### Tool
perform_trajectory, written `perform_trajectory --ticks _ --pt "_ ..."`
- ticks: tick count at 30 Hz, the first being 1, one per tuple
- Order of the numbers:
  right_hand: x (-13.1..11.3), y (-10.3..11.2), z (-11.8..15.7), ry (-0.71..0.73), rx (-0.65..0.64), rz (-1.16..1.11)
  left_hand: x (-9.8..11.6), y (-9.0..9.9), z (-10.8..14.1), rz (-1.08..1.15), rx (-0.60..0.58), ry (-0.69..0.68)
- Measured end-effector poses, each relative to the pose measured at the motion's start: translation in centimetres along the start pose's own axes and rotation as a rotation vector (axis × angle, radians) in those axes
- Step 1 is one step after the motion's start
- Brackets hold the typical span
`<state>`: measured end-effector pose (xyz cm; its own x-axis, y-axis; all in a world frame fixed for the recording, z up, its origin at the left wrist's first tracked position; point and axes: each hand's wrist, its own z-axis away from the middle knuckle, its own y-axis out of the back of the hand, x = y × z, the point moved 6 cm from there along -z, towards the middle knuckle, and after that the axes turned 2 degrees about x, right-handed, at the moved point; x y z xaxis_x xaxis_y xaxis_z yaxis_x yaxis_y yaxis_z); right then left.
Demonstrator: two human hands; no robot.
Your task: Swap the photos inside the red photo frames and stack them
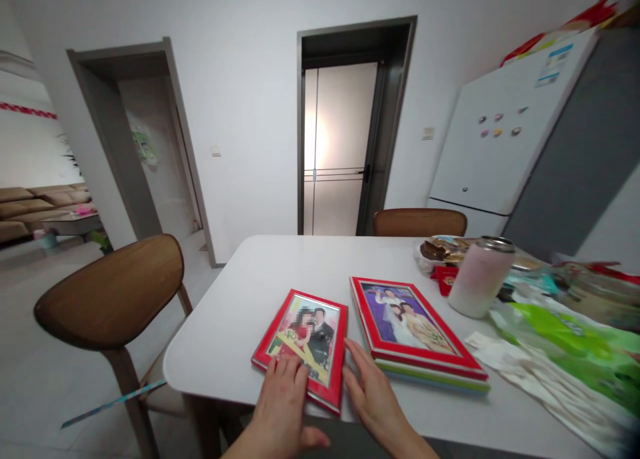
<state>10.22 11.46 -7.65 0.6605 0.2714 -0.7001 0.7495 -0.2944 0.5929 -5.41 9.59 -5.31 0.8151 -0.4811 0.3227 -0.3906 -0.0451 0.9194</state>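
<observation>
A small red picture frame with a photo of two people lies flat near the table's front edge. My left hand rests on its lower left part, fingers laid flat over the photo and thumb apart. Along the frame's right edge is my right hand, its fingers stretched out and against or very close to that edge. To the right, a larger red picture frame with another photo lies on top of a green-edged frame; neither hand is on this stack.
The white table has a pink and white bottle, a green plastic package, white cloth gloves and other clutter on its right side. Wooden chairs stand at the left and far side. A fridge is behind right.
</observation>
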Motion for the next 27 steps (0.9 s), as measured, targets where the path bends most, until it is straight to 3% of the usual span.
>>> perform_trajectory --ticks 4,7,11,14,16,20,23,27 --pt "-0.3 0.4 0.3 -0.101 0.034 -0.149 0.8 -0.3 2.5 0.077 0.096 -0.091" --pt "-1.2 0.8 0.3 -0.136 0.05 -0.267 0.9 1.8 2.9 0.22 0.234 -0.091" --pt "-4.2 0.5 -0.2 -0.075 0.053 -0.316 -0.3 6.5 3.1 0.546 0.484 0.133" --pt "-6.7 -0.9 -0.6 0.026 -0.018 -0.31 -1.9 8.2 3.8 0.7 0.648 0.32" --pt "-7.6 -2.2 -0.7 0.093 -0.077 -0.272 -3.0 7.9 4.3 0.792 0.692 0.378" --pt "-7.2 -4.2 -0.5 0.165 -0.175 -0.099 -5.3 4.4 5.1 0.982 0.598 0.419" --pt "-6.5 -4.4 -0.2 0.219 -0.181 0.062 -6.4 2.5 5.8 0.835 0.509 0.454" --pt "-6.2 -4.2 0.1 0.27 -0.173 0.195 -7.1 1.1 6.4 0.547 0.386 0.511"
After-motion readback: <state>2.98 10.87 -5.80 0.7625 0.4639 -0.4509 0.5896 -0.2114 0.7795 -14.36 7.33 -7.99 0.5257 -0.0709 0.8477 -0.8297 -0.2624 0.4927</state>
